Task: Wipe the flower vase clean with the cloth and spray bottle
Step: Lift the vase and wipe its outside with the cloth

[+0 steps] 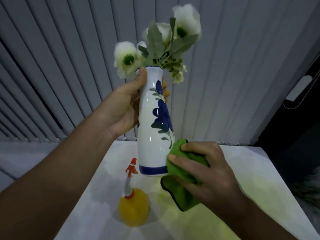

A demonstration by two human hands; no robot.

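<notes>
A tall white vase (152, 135) with blue painted flowers and a blue band at its base is held up above the table, tilted slightly. White artificial flowers (162, 44) stick out of its mouth. My left hand (124, 104) grips the vase's neck and upper body from the left. My right hand (206, 172) holds a bunched green cloth (180, 187) pressed against the vase's lower right side. A yellow spray bottle (133, 205) with an orange and white nozzle stands on the table below the vase.
The white table (251, 196) spreads below both hands; its far edge meets grey vertical blinds (69, 66). A dark area with a furry object (310, 186) lies off the table's right side.
</notes>
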